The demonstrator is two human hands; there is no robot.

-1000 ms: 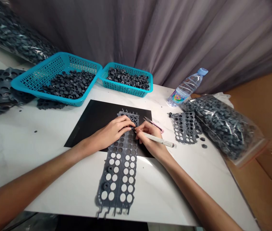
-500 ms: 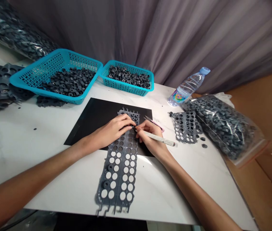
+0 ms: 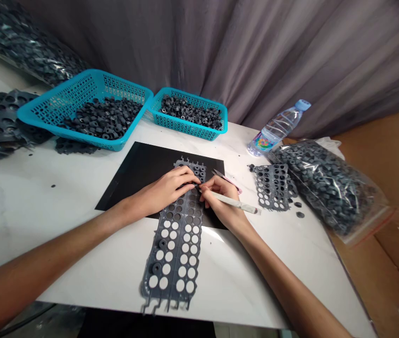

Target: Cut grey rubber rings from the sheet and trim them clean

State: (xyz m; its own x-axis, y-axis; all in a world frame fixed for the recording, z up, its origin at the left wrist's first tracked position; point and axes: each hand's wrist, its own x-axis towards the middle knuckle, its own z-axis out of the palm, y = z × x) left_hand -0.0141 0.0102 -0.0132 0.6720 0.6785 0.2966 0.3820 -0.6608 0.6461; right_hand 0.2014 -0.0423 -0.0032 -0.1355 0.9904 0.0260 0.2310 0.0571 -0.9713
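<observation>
Grey pleated curtain (image 3: 255,51) behind white marble-look table (image 3: 37,202); brown floor (image 3: 396,188) right.

Grey perforated strip (image 3: 178,234), round holes in rows, beneath the left grip (image 3: 166,190); off-white tool (image 3: 235,203) in the right grip (image 3: 220,204); black mat (image 3: 136,169) under both; white marbled bench (image 3: 61,220); turquoise lattice baskets (image 3: 75,91) of dark grey rings (image 3: 104,117) beyond the grips; grey curtain (image 3: 255,56).

I've one view only — worn on the head, facing forward and down, close over the table (image 3: 61,211), with the left hand (image 3: 166,190) and right hand (image 3: 220,199) mid-frame.
</observation>
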